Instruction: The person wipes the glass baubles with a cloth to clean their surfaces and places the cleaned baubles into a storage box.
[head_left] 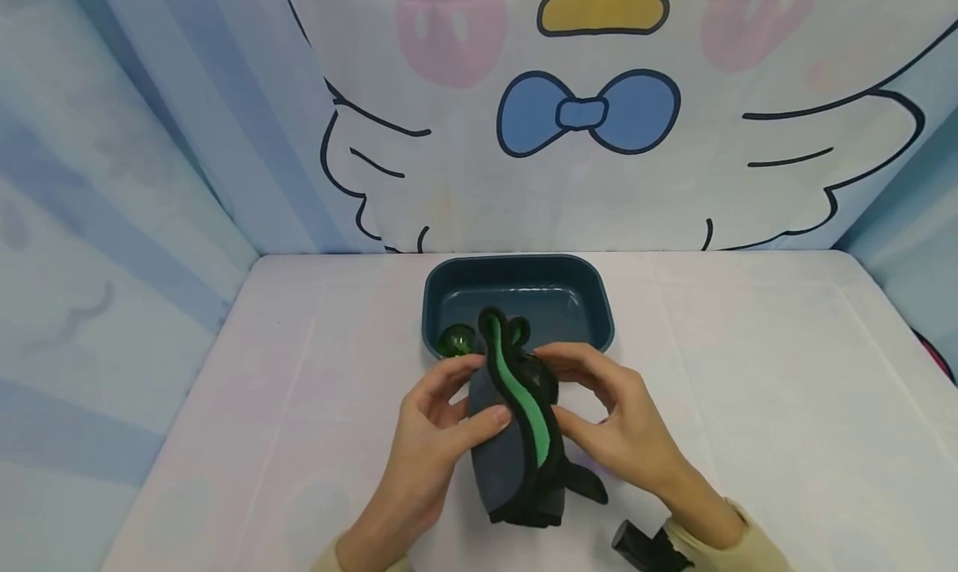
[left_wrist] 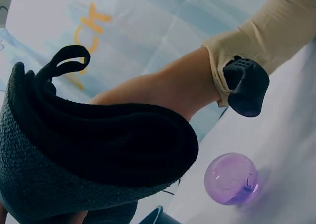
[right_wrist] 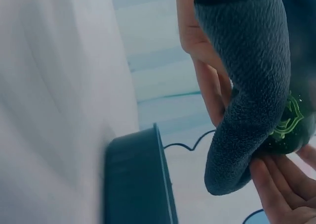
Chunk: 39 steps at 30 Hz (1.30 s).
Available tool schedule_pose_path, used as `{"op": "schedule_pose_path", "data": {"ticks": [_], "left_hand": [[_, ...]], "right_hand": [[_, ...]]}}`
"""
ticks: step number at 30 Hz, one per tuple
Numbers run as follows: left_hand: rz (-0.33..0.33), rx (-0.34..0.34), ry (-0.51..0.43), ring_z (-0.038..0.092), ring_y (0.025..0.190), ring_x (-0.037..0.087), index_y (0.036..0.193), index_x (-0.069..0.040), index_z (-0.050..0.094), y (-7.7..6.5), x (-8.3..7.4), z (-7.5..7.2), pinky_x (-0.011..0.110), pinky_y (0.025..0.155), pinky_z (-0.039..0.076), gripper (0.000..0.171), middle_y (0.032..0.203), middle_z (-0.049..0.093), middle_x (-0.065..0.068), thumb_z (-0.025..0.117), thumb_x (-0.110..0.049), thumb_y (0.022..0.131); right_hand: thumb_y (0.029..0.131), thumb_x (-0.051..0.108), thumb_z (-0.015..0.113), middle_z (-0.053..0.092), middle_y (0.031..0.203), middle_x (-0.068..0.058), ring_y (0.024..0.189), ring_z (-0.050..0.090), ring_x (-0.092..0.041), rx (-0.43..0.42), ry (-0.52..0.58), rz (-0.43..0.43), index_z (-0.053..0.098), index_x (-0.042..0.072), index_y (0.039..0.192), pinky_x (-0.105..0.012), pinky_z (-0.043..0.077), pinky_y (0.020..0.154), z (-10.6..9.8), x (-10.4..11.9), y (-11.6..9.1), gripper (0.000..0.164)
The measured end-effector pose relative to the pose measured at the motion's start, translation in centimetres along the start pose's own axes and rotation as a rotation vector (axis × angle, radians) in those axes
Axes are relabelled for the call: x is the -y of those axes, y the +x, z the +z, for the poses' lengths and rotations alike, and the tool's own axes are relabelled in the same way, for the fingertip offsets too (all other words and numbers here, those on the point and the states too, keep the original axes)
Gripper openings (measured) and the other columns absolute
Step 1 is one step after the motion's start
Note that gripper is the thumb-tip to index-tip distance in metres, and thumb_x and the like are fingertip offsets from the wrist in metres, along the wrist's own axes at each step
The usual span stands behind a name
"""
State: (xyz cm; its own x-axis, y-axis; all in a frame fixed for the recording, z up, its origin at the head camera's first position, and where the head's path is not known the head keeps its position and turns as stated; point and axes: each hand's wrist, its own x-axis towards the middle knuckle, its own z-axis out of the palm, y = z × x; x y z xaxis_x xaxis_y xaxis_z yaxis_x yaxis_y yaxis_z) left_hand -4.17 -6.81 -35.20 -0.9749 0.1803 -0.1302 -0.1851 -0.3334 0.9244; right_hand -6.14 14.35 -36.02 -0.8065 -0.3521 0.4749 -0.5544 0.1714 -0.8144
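Note:
A folded dark grey towel (head_left: 497,464) with black edging, a green strip and a hanging loop is upright between both hands. My left hand (head_left: 441,439) grips its left side, thumb across the front. My right hand (head_left: 621,414) holds a dark glossy ball (head_left: 540,378) against the towel's right side, fingers above and thumb below. In the right wrist view this ball (right_wrist: 291,127) shows a bright green line pattern, partly wrapped by the towel. Most of the towel (left_wrist: 98,145) hides the left fingers in the left wrist view.
Behind the hands stands a dark teal tray (head_left: 516,264) with a green ball (head_left: 456,339) in its near left corner. A translucent purple ball (left_wrist: 231,178) lies on the white-covered table (head_left: 337,389), mostly hidden under the right hand in the head view.

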Motion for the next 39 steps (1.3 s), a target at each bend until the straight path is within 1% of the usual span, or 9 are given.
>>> {"op": "schedule_pose_path", "data": {"ticks": [4, 10, 16, 18, 22, 28, 31, 35, 39], "left_hand": [[0.0, -0.006, -0.021, 0.064, 0.109, 0.029, 0.129, -0.005, 0.056, 0.0, 0.0, 0.1, 0.035, 0.09, 0.056, 0.053, 0.137, 0.05, 0.016, 0.078, -0.003, 0.081], [0.008, -0.025, -0.036, 0.064, 0.108, 0.028, 0.128, -0.003, 0.057, 0.0, 0.0, 0.0, 0.035, 0.089, 0.056, 0.052, 0.136, 0.051, 0.016, 0.078, -0.002, 0.08], [0.002, 0.01, -0.038, 0.062, 0.112, 0.028, 0.129, -0.004, 0.054, 0.1, -0.1, -0.2, 0.034, 0.091, 0.056, 0.054, 0.138, 0.048, 0.016, 0.078, -0.002, 0.081], [-0.004, 0.026, -0.041, 0.061, 0.113, 0.028, 0.129, -0.005, 0.054, 0.2, 0.0, -0.3, 0.034, 0.091, 0.056, 0.054, 0.138, 0.048, 0.015, 0.078, -0.002, 0.081], [-0.013, 0.051, -0.044, 0.059, 0.114, 0.029, 0.129, -0.007, 0.055, 0.3, 0.0, -0.3, 0.036, 0.093, 0.054, 0.054, 0.137, 0.048, 0.014, 0.078, -0.002, 0.08], [-0.012, 0.068, -0.034, 0.056, 0.117, 0.029, 0.126, -0.01, 0.058, 0.3, -0.1, -0.4, 0.037, 0.093, 0.054, 0.053, 0.137, 0.047, 0.013, 0.08, -0.002, 0.078], [-0.019, 0.064, -0.048, 0.058, 0.115, 0.028, 0.125, -0.01, 0.057, 0.3, -0.1, -0.4, 0.035, 0.093, 0.054, 0.05, 0.136, 0.049, 0.013, 0.078, -0.002, 0.08], [-0.038, 0.037, -0.079, 0.061, 0.111, 0.026, 0.126, -0.009, 0.057, 0.3, -0.2, -0.4, 0.034, 0.092, 0.055, 0.048, 0.135, 0.051, 0.014, 0.076, -0.003, 0.082], [-0.058, 0.025, -0.094, 0.062, 0.109, 0.024, 0.128, -0.008, 0.056, 0.3, -0.3, -0.3, 0.033, 0.089, 0.056, 0.05, 0.134, 0.052, 0.014, 0.075, -0.003, 0.083]], "right_hand": [[0.081, -0.011, 0.074, 0.064, 0.124, -0.009, 0.112, 0.062, -0.013, -0.005, -0.007, -0.006, 0.058, 0.007, 0.133, -0.023, 0.053, 0.093, 0.1, 0.0, 0.0, 0.058], [0.076, -0.017, 0.074, 0.056, 0.13, -0.014, 0.123, 0.056, -0.015, 0.018, 0.014, -0.099, 0.057, -0.001, 0.133, -0.028, 0.052, 0.097, 0.1, 0.0, 0.2, 0.062], [0.079, -0.003, 0.079, 0.057, 0.133, -0.014, 0.125, 0.055, -0.016, 0.058, -0.033, -0.145, 0.059, 0.001, 0.131, -0.029, 0.051, 0.098, -0.5, 0.1, 0.2, 0.056], [0.08, -0.002, 0.079, 0.058, 0.133, -0.013, 0.125, 0.056, -0.015, 0.06, -0.054, -0.137, 0.06, 0.002, 0.132, -0.028, 0.052, 0.097, -0.7, 0.1, 0.2, 0.055], [0.078, -0.007, 0.078, 0.06, 0.13, -0.012, 0.122, 0.059, -0.015, 0.06, -0.061, -0.117, 0.059, 0.001, 0.133, -0.028, 0.054, 0.093, -0.8, 0.1, 0.2, 0.059], [0.082, -0.004, 0.075, 0.065, 0.126, -0.006, 0.112, 0.063, -0.013, 0.05, -0.079, -0.043, 0.06, 0.007, 0.135, -0.026, 0.056, 0.09, -0.8, 0.4, 0.2, 0.057], [0.082, -0.005, 0.075, 0.065, 0.124, -0.007, 0.111, 0.063, -0.012, 0.033, -0.061, -0.023, 0.059, 0.008, 0.136, -0.026, 0.055, 0.09, -0.6, 0.6, 0.2, 0.057], [0.082, -0.008, 0.074, 0.062, 0.128, -0.01, 0.116, 0.061, -0.013, 0.015, -0.024, -0.021, 0.058, 0.006, 0.137, -0.025, 0.054, 0.092, -0.2, 0.6, 0.2, 0.059], [0.082, -0.009, 0.073, 0.061, 0.13, -0.008, 0.118, 0.06, -0.012, 0.007, -0.02, -0.016, 0.058, 0.006, 0.137, -0.026, 0.054, 0.094, -0.1, 0.4, 0.1, 0.059]]}}
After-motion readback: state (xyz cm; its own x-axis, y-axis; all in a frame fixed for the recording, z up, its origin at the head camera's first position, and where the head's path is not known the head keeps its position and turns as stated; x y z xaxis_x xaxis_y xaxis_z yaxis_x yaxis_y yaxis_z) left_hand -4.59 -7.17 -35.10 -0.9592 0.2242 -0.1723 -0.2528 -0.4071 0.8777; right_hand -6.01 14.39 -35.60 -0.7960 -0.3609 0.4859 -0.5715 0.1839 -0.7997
